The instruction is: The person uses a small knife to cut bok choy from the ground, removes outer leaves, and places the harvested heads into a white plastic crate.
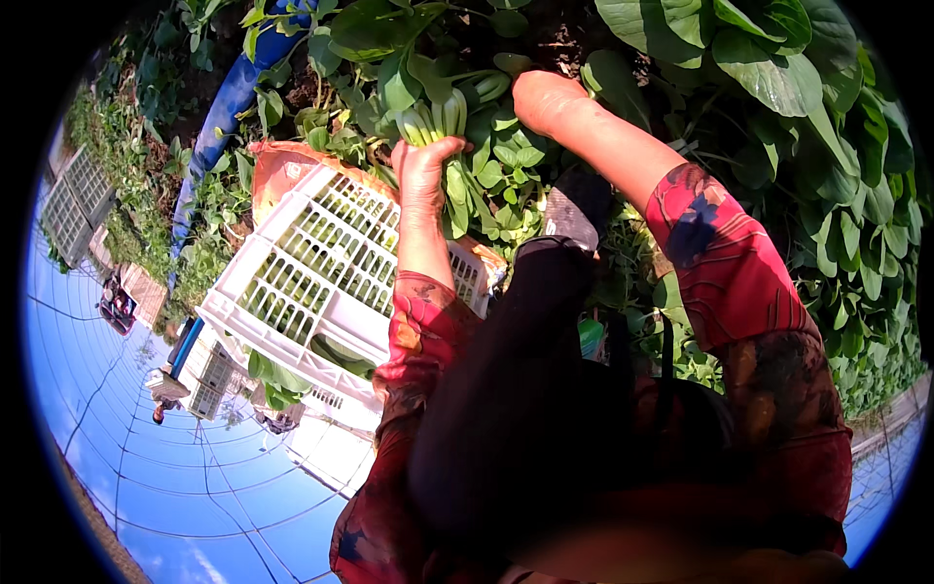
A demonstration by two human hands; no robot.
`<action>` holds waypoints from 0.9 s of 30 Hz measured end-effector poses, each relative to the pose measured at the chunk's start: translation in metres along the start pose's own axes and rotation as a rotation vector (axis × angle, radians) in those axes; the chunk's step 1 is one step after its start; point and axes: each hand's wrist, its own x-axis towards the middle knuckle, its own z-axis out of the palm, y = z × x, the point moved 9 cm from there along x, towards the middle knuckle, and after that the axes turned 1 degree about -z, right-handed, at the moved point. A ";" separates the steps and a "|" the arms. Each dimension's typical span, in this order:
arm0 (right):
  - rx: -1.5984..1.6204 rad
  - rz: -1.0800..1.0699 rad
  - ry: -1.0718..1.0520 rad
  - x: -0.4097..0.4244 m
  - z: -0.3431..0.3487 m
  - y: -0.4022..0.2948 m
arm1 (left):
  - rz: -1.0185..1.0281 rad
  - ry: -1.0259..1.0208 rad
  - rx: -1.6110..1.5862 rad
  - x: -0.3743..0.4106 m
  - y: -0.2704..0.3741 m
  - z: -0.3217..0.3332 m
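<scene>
Several leafy green vegetables with pale stalks (435, 120) are bunched in my left hand (425, 166), its fingers closed around them. To its right, my right hand (541, 98) reaches down among the leafy plants beside dark soil; its fingers are hidden, so what they touch cannot be told. Below and left of my left hand, a white plastic crate (339, 292) stands tilted in the view, with many green vegetables showing through its slats. An orange sheet or bag (273, 175) lies along the crate's far edge.
Tall leafy greens (773, 80) fill the right side. A blue hose (219, 117) runs through low plants at left. My shoe (576, 208) stands between the plants. Farther off are another crate (76, 208), stacked crates (209, 376) and a person (164, 398) at lower left.
</scene>
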 end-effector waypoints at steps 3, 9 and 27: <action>-0.168 -0.138 0.091 0.005 -0.003 -0.011 | -0.013 0.037 -0.090 0.012 -0.009 -0.001; -0.552 -0.301 -0.039 -0.016 0.023 0.001 | 0.059 -0.029 -0.206 -0.015 0.026 0.002; 1.511 -0.305 0.682 -0.194 -0.084 0.020 | 0.549 -0.618 -0.234 -0.124 0.155 0.070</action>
